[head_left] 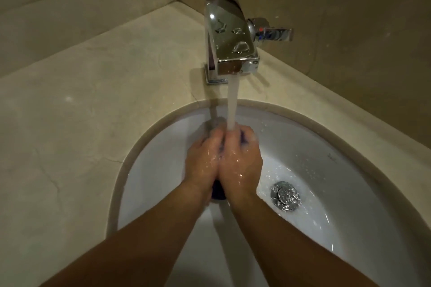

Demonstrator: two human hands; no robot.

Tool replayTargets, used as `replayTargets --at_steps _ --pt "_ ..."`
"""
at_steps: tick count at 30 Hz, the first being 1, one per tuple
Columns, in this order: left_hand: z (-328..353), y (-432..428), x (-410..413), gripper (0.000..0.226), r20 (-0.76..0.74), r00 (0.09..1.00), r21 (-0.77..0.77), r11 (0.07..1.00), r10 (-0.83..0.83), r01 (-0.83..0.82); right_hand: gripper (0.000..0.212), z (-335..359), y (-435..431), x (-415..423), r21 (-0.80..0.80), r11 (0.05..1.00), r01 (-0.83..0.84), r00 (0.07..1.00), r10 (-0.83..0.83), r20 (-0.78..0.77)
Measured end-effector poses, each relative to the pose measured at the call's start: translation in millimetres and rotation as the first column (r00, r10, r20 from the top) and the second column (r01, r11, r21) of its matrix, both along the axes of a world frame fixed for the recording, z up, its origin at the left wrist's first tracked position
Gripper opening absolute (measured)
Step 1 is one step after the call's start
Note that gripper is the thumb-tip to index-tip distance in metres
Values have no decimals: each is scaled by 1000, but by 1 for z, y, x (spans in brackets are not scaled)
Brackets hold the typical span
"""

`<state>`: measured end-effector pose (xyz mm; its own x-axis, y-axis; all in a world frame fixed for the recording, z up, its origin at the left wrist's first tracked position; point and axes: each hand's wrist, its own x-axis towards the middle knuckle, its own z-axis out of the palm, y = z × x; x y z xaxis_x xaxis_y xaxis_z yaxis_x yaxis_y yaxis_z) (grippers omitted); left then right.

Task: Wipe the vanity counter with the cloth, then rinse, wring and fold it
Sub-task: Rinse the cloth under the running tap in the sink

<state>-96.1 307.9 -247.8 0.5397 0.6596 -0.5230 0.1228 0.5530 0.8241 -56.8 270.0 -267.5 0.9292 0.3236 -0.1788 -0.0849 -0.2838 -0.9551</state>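
Head view: dark blue cloth [219,191] is clamped between left grip [205,158] and right grip [241,158], both curled closed around it, inside white sink basin [326,170], under water stream [233,100] from chrome faucet [229,37]. Cloth is mostly hidden. Metal drain [285,196] is seen right of the grips. Basin is set in beige desk [70,123].

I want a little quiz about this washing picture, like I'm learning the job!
1. True or false: water from the tap lands where the left hand and right hand meet.
2. The drain in the sink lies: A) right of the hands, B) left of them, C) under them.
3. Fill in: both hands grip a dark blue ____.
Key: 1 true; 2 A; 3 cloth.
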Motion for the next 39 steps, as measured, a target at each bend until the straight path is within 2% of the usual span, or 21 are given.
replayTargets --at_steps 7,10,13,15,17,19,20,22,24,25,27,28,30,31,32,35,37,39 --pt "-4 2 4 18 -123 983 173 978 138 -116 22 0 4 10 -13 992 123 989 -124 -76" --pt "-3 4 5 18 -221 963 314 946 157 -82 25 1 4 10 -23 988 154 982 -156 -106" --pt "-3 6 8 19 -217 974 303 953 64 5 22 4 3 11 -2 983 184 967 -181 -180" --pt "-1 7 6 22 -119 993 228 973 0 28 23 9 1 18 23 976 215 953 -205 -224" --pt "2 8 1 42 25 999 7 999 -47 47 24 12 -2 27 97 952 289 900 -236 -367" --pt "2 11 -6 71 102 994 -242 968 -37 61 17 12 -6 32 209 905 371 794 -193 -576" --pt "0 12 -9 77 135 991 -345 938 4 43 15 11 -7 33 261 879 399 745 -145 -651" --pt "-6 10 -14 76 162 981 -480 877 111 -20 18 8 -11 32 340 823 454 660 -54 -749" --pt "-11 0 -16 65 133 977 -522 850 164 -72 24 8 -16 29 385 783 488 598 22 -802" --pt "-12 -5 -16 60 134 980 -529 847 146 -54 30 9 -17 27 398 789 469 600 46 -798" --pt "-9 -11 -15 58 191 975 -571 821 113 16 44 9 -18 21 385 845 371 675 39 -737" --pt "-6 -12 -14 59 221 969 -597 801 113 43 40 9 -19 19 337 894 297 751 0 -660" --pt "-1 -9 -13 60 265 956 -598 800 126 60 12 5 -23 23 149 969 198 894 -116 -432" --pt "0 -5 -13 58 274 953 -567 822 129 52 12 8 -24 25 104 979 174 937 -132 -324" --pt "3 -3 -12 54 276 955 -523 850 106 56 15 12 -25 25 120 982 143 956 -106 -272" --pt "8 -2 -5 41 181 983 -297 954 12 43 34 17 -23 19 213 977 33 965 25 -261" --pt "6 -6 2 39 123 992 -105 994 -16 29 38 18 -22 9 170 985 -28 983 58 -174" --pt "9 -9 4 32 81 996 37 999 -28 25 31 19 -22 2 134 990 -33 995 45 -85"
